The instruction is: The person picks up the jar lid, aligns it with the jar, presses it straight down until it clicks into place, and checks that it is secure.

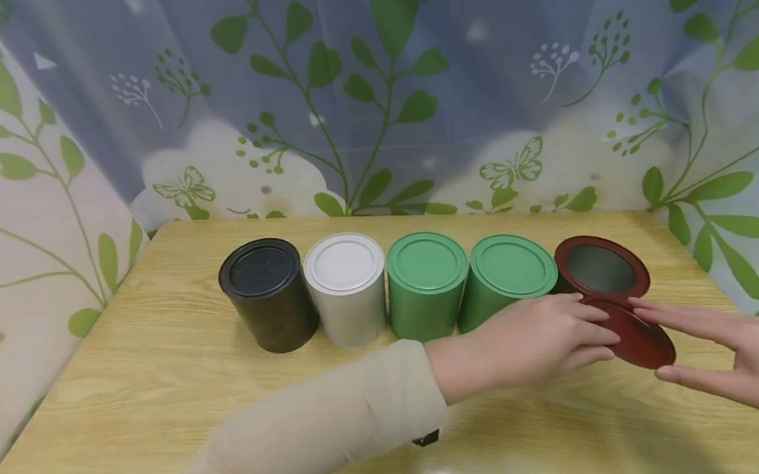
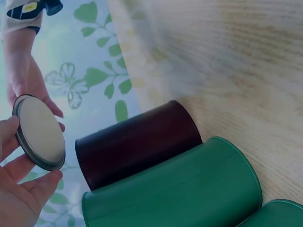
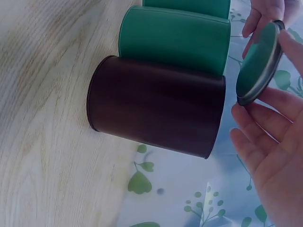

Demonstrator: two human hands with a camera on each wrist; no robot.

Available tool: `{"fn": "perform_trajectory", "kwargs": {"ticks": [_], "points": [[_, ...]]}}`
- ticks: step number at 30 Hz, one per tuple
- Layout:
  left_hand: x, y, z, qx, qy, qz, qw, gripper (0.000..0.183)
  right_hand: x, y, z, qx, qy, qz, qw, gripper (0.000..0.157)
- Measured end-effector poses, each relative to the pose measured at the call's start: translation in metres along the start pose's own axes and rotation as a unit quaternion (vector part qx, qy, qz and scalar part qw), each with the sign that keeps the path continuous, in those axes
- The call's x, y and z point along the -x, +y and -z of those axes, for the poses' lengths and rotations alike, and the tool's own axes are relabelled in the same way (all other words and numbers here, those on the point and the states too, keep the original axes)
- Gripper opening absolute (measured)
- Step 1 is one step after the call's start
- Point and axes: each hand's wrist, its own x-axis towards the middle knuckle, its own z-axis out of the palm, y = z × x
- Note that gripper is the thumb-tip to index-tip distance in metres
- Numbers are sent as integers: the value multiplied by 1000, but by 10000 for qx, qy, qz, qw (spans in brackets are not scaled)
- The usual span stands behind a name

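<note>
A dark red lid is held tilted in front of the dark red can, whose top shows a dark opening inside a red rim. My left hand grips the lid's left edge, thumb and fingers apart along its rim in the left wrist view. From the other side my right hand holds the lid's edge between thumb and fingers. The lid's pale, shiny underside shows in the left wrist view. Beside the red can stands a green can, partly hidden behind my left hand.
Another green can, a white can and a black can continue the row leftward, all lidded. They stand on a wood-grain table. Leaf-patterned cloth hangs behind and at the sides. My left forearm crosses the table's front.
</note>
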Motion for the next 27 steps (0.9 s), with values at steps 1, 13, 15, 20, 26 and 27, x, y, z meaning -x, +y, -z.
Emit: {"fn": "perform_trajectory", "kwargs": {"ticks": [1, 13, 15, 20, 26, 27], "points": [[-2, -1, 1, 91, -3, 80, 9999, 35, -1, 1, 0, 17, -19, -54, 10000, 84], [-28, -16, 2, 538, -179, 885, 9945, 30, -16, 12, 4, 218, -434, -822, 9954, 52], [-31, -18, 1, 484, -235, 906, 9944, 29, -17, 13, 3, 204, -425, -764, 9960, 47], [-41, -21, -2, 306, -340, 1062, 9933, 26, -20, 17, 2, 235, -575, -772, 9951, 39], [-53, -28, -8, 84, -414, 1425, 9889, 26, -27, 26, -1, 384, -803, -930, 9917, 39], [-54, -29, -9, 44, -435, 1475, 9881, 26, -28, 27, -2, 457, -816, -936, 9912, 40]]}}
